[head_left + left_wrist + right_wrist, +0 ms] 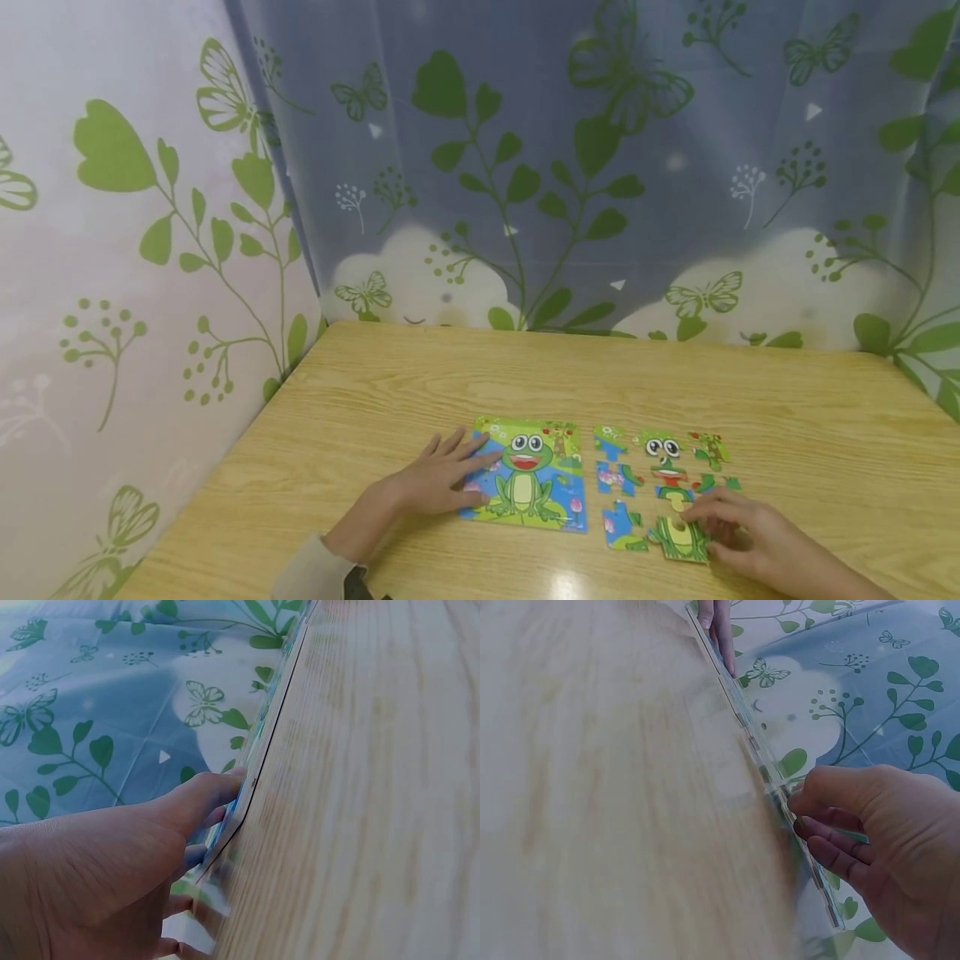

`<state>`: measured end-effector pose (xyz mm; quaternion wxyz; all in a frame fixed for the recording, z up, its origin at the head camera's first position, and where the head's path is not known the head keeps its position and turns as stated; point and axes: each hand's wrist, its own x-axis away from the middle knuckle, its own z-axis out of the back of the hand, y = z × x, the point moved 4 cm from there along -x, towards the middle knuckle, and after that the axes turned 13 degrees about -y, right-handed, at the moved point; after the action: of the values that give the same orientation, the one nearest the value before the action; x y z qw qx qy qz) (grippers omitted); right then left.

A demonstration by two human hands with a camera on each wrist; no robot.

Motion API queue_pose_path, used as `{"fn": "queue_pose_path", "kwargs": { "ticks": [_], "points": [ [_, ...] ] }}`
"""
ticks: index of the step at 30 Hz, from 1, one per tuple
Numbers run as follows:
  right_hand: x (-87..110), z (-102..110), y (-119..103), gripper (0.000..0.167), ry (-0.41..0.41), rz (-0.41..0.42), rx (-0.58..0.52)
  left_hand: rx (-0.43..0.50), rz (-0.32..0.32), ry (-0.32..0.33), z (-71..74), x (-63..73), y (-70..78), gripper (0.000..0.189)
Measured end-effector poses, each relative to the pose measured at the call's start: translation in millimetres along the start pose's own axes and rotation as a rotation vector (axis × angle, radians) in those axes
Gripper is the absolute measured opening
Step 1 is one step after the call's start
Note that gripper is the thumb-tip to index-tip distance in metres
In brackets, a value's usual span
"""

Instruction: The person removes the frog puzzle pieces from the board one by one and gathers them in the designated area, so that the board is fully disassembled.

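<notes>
A square frog picture board (521, 492) lies flat on the table. My left hand (438, 479) rests on its left side with spread, fairly straight fingers; in the left wrist view the thumb (210, 796) lies at the board's near edge. To the right, cut frog puzzle pieces lie in loose rows, with narrow gaps between several of them. My right hand (750, 533) pinches the frog belly puzzle piece (675, 540) by its right side, with bent index finger and thumb. Seen from the right wrist, the fingers (832, 817) are curled at the near edge. The hand hides the lower right corner.
A bottom-left corner piece (621, 529) lies beside the belly piece, and an eyes piece (662, 447) sits in the top row. The wood-grain table (420, 375) meets a patterned curtain (495, 167) at the back and another on the left.
</notes>
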<state>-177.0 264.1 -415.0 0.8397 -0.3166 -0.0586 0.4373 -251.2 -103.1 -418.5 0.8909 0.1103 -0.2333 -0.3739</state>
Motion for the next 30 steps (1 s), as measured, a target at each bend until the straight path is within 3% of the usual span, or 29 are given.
{"fn": "queue_pose_path", "kwargs": {
  "ticks": [13, 30],
  "points": [
    [1.0, -0.9, 1.7, 0.035, -0.030, 0.014, -0.032, 0.000, -0.005, 0.003, -2.0, -0.7, -2.0, 0.062],
    [3.0, -1.3, 5.5, 0.041, 0.002, 0.016, 0.032, -0.011, -0.012, 0.009, -0.9, 0.0, -0.8, 0.061]
  ]
}}
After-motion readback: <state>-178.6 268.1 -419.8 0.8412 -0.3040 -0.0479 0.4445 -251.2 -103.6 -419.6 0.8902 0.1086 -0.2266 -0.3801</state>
